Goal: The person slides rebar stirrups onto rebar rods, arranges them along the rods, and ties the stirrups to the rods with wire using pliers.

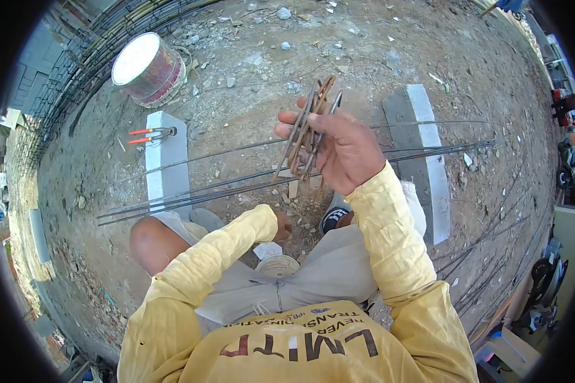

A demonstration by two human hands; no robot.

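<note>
My right hand [348,147] is raised over the rods, its fingers and thumb closed round a bundle of bent steel rebar stirrups [305,134]. My left hand [283,226] hangs low between my knees, partly behind the yellow sleeve, and its fingers cannot be made out. Long thin rebar rods [236,183] lie across two grey blocks, a left block [166,163] and a right block [421,153]. A pair of pincers [152,135] with orange-red handles rests on the left block, apart from both hands.
An upturned reddish bucket [148,69] stands at the back left, near rebar cages [64,83]. More thin rods [492,239] lie on the rubble-strewn ground at right. Under me is a round pale seat [277,265]. Assorted items [543,274] line the far right edge.
</note>
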